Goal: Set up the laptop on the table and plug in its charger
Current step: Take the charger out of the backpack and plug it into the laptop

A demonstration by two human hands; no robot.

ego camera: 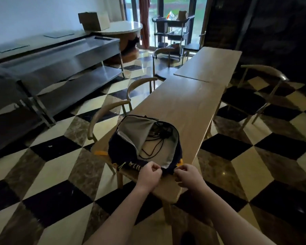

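Observation:
A dark blue backpack (121, 147) with yellow straps lies unzipped on the near end of a long wooden table (187, 106). Its grey lining is exposed, and a black charger cable (157, 138) lies coiled inside. No laptop shows in the bag's opening. My left hand (149, 175) pinches the bag's near rim with curled fingers. My right hand (187, 175) grips the same rim a little to the right, beside a yellow strap.
Wooden chairs stand along the table's left side (109, 114) and right side (260, 92). A second table (210, 62) adjoins farther away. A steel counter (57, 61) runs along the left wall. A trolley (171, 30) stands by the window. The floor is checkered.

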